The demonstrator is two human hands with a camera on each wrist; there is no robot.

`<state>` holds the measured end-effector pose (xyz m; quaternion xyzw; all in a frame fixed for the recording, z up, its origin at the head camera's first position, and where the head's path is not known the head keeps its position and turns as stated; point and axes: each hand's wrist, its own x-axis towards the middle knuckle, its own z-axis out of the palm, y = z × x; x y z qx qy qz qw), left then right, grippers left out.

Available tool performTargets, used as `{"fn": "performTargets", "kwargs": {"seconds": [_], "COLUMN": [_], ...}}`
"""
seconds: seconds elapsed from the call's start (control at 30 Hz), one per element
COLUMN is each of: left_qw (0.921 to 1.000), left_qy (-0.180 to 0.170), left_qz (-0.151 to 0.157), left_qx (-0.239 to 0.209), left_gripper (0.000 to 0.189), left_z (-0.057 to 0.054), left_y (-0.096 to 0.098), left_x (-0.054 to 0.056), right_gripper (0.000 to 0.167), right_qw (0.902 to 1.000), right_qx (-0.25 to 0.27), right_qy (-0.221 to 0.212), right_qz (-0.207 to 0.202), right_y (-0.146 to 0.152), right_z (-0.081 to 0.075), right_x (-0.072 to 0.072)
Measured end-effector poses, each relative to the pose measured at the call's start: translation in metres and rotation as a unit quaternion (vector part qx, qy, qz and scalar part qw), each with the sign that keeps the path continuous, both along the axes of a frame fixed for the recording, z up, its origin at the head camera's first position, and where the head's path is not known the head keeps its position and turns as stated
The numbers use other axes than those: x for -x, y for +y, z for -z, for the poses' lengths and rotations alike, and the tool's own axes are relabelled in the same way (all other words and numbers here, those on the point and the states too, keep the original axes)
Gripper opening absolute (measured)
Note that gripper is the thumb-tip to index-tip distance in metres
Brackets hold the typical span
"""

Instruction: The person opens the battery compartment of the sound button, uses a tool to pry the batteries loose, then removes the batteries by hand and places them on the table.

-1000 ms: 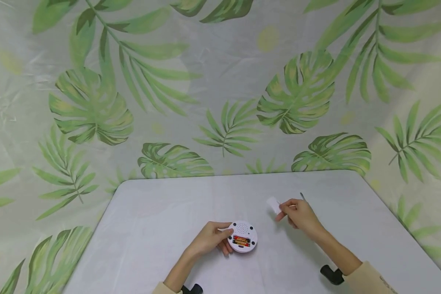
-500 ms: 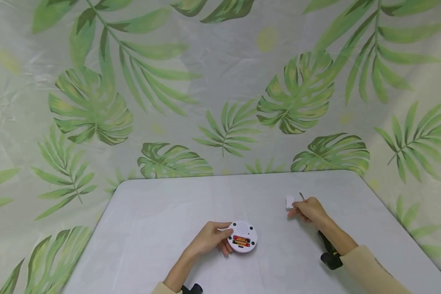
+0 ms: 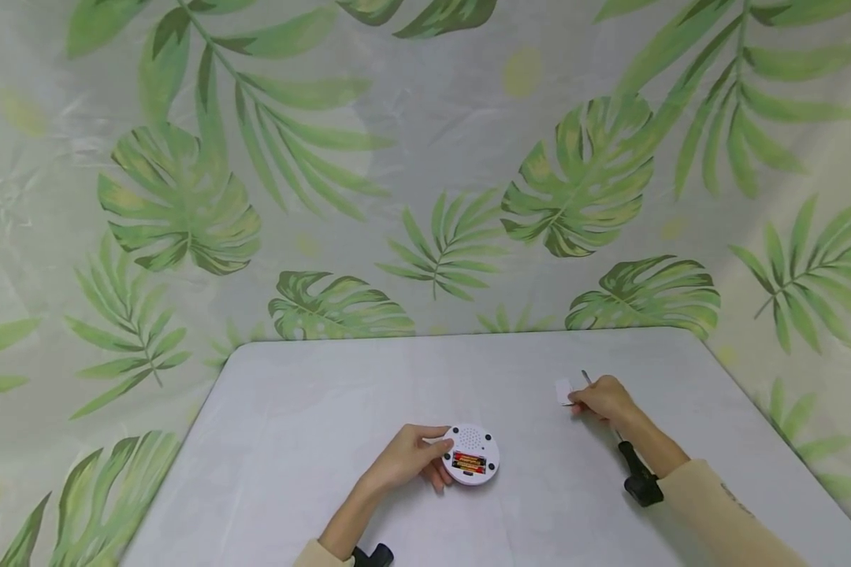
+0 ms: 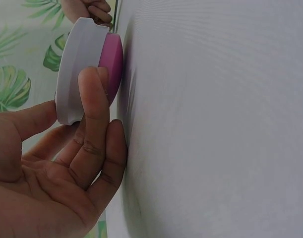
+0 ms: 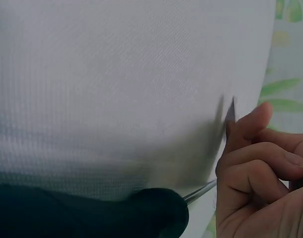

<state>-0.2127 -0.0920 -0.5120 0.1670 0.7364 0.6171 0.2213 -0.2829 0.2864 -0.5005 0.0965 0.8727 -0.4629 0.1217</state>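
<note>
My left hand (image 3: 406, 459) holds a round white device (image 3: 470, 438) by its left edge, thumb on top and fingers beneath. Its underside faces up, showing a speaker grille, dark feet and red-and-black batteries (image 3: 470, 462) in an uncovered compartment. In the left wrist view the device (image 4: 82, 69) has a pink lower part (image 4: 111, 62) close to the table. My right hand (image 3: 605, 400) pinches a small white battery cover (image 3: 563, 391) at the tabletop. Beneath that hand lies a screwdriver (image 3: 629, 454); its dark handle (image 5: 91, 213) and shaft (image 5: 201, 192) fill the bottom of the right wrist view.
The white table (image 3: 312, 409) has a rounded far edge. Behind it hangs a leaf-patterned sheet (image 3: 440, 157). Black wrist-camera mounts (image 3: 644, 493) stick out near both sleeves.
My right hand has moved right and slightly away with the battery cover, which is now down by the tabletop. More of the screwdriver's handle shows. My left hand and the device have stayed put.
</note>
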Motion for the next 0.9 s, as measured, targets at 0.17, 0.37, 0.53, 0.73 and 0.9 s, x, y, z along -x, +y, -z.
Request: {"fn": "performTargets", "kwargs": {"seconds": [0.17,0.37,0.53,0.73,0.9], "left_qw": [1.0000,1.0000,0.9999,0.9999,0.9996], "left_qy": [0.004,-0.004,-0.006,-0.004,-0.014], "left_qz": [0.000,-0.002,-0.010,-0.016,-0.024], "left_qx": [0.003,0.003,0.005,0.001,-0.007], "left_gripper": [0.049,0.051,0.053,0.052,0.050], "left_z": [0.001,0.003,0.004,0.005,0.006], "left_y": [0.000,0.000,-0.001,0.000,0.000], "left_x": [0.000,0.001,0.002,0.003,0.003], "right_gripper": [0.031,0.025,0.024,0.034,0.040], "right_qw": [0.9993,0.9877,0.9739,0.9361,0.9155], "right_qx": [-0.029,-0.136,-0.206,-0.325,-0.377], "right_qy": [0.022,0.074,0.077,0.098,0.121], "right_qz": [-0.007,-0.018,-0.055,-0.093,-0.071], "right_y": [0.003,-0.012,-0.036,-0.042,-0.020], "right_z": [0.004,-0.005,-0.022,-0.036,-0.025], "right_x": [-0.001,-0.011,-0.023,-0.048,-0.071]}}
